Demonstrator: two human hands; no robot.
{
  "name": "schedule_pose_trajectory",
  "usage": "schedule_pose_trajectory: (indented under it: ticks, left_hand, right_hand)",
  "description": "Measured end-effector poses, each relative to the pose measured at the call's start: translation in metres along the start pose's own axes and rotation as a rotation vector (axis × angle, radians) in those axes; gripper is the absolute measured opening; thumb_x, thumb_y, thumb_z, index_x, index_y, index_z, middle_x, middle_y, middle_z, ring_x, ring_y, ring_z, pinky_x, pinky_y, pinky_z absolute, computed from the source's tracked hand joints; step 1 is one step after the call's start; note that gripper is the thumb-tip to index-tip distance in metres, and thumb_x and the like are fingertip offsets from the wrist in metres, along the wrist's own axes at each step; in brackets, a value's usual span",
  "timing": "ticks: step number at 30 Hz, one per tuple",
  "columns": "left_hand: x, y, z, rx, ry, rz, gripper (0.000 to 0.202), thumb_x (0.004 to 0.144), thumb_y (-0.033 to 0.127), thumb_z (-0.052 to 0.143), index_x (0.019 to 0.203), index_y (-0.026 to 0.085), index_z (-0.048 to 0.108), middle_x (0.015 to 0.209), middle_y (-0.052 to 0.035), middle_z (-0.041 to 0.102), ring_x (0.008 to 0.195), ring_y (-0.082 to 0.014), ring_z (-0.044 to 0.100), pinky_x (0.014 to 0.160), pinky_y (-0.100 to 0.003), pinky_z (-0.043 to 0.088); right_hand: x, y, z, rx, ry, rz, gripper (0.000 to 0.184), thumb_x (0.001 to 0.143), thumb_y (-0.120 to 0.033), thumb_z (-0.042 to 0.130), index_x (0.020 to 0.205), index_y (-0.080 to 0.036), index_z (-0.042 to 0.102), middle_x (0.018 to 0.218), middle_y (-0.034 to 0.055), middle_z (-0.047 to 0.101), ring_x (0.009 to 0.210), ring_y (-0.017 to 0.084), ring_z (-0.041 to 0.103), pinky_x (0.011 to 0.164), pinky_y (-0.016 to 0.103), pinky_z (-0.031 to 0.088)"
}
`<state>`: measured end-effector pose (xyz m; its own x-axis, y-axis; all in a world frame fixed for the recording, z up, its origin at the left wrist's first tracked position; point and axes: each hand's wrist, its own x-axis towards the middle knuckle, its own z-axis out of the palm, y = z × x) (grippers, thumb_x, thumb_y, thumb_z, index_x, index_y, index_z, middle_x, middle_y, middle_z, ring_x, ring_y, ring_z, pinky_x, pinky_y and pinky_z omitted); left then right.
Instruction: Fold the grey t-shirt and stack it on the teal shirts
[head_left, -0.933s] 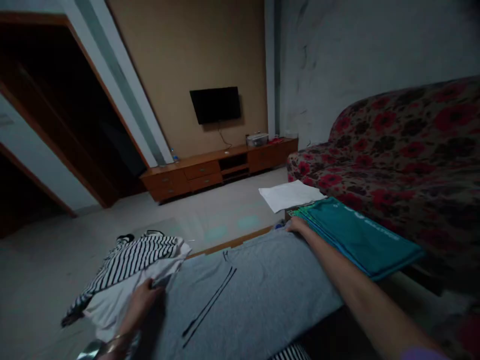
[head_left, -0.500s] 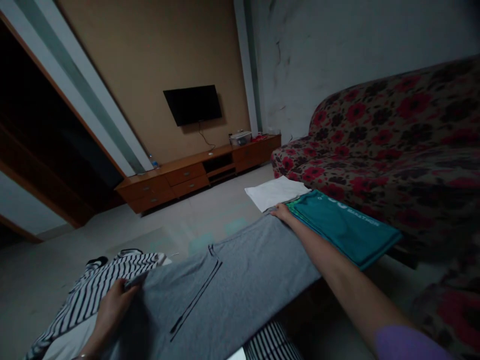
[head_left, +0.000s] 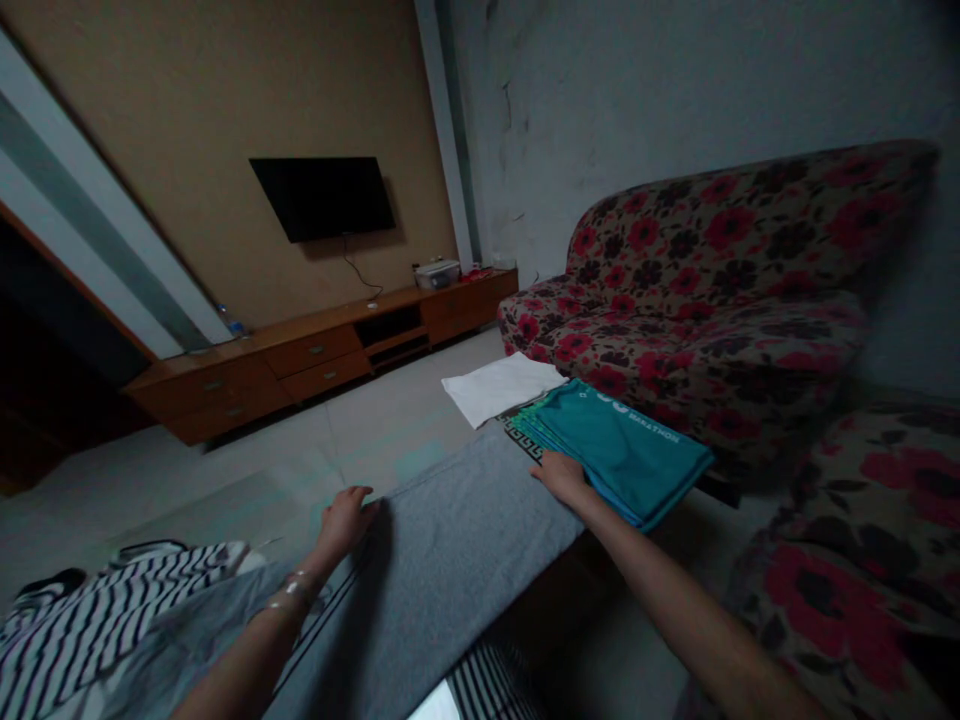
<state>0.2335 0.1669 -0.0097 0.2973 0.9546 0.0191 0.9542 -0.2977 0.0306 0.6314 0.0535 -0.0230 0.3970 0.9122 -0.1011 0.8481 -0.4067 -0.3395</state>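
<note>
The soft, light grey knit garment (head_left: 450, 560) lies across the lower middle of the frame and looks easiest to take by its edges, where the left hand (head_left: 345, 522) and right hand (head_left: 559, 477) rest open, pinching nothing.

The person's left forearm (head_left: 247, 660) and right forearm (head_left: 675, 610) were bare where they entered the head view from the bottom edge, both slim and smooth. The left hand (head_left: 343, 522) and right hand (head_left: 561, 477) were bare too, with no glove or covering on the palms or fingers. Around the left wrist sat thin silver-coloured bangles (head_left: 295, 590), narrow shiny metal hoops lying just beside each other. Any clasp or marking on them was too small to tell.
</note>
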Motion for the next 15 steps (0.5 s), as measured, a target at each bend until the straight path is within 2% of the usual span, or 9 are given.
schedule_pose_trajectory:
  ticks: [3,6,9,12,15]
  left_hand:
    - [0.046,0.044,0.007,-0.128,-0.094,-0.009,0.044,0.086,0.038,0.048,0.12,0.01,0.056,0.125,-0.0174,0.057,0.118,-0.0288,0.051,0.095,-0.039,0.042]
    - [0.09,0.086,0.015,-0.217,-0.152,0.019,0.049,0.081,0.041,0.056,0.116,0.007,0.057,0.121,-0.0195,0.059,0.114,-0.029,0.054,0.093,-0.033,0.042]
    - [0.127,0.13,0.027,-0.271,-0.198,0.06,0.057,0.074,0.041,0.064,0.118,0.007,0.056,0.12,-0.0187,0.06,0.111,-0.0279,0.057,0.089,-0.03,0.044]
    - [0.156,0.173,0.041,-0.348,-0.263,0.113,0.057,0.067,0.036,0.069,0.117,0.01,0.057,0.116,-0.0134,0.063,0.103,-0.0244,0.06,0.083,-0.026,0.046]
    - [0.176,0.208,0.049,-0.408,-0.338,0.157,0.053,0.059,0.027,0.072,0.109,0.014,0.061,0.107,-0.008,0.067,0.094,-0.0219,0.062,0.074,-0.023,0.048]
  right_hand:
    - [-0.048,0.013,0.003,-0.125,0.11,0.068,0.037,0.081,-0.038,0.065,0.105,-0.009,0.064,0.108,0.0212,0.064,0.102,0.028,0.062,0.08,0.032,0.047]
    - [-0.077,0.019,0.002,-0.152,0.146,0.158,0.036,0.08,-0.038,0.067,0.103,-0.011,0.063,0.105,0.0191,0.065,0.094,0.025,0.065,0.072,0.029,0.048]
    - [-0.084,0.024,-0.002,-0.074,0.092,0.223,0.037,0.08,-0.039,0.067,0.104,-0.011,0.062,0.098,0.0165,0.067,0.089,0.025,0.067,0.069,0.029,0.048]
    - [-0.078,0.032,-0.002,0.006,0.064,0.182,0.033,0.079,-0.038,0.067,0.099,-0.013,0.063,0.097,0.0136,0.068,0.092,0.024,0.066,0.072,0.028,0.047]
    - [-0.072,0.044,0.005,0.119,0.097,0.141,0.02,0.079,-0.033,0.065,0.09,-0.017,0.063,0.093,0.0097,0.068,0.09,0.023,0.066,0.073,0.027,0.046]
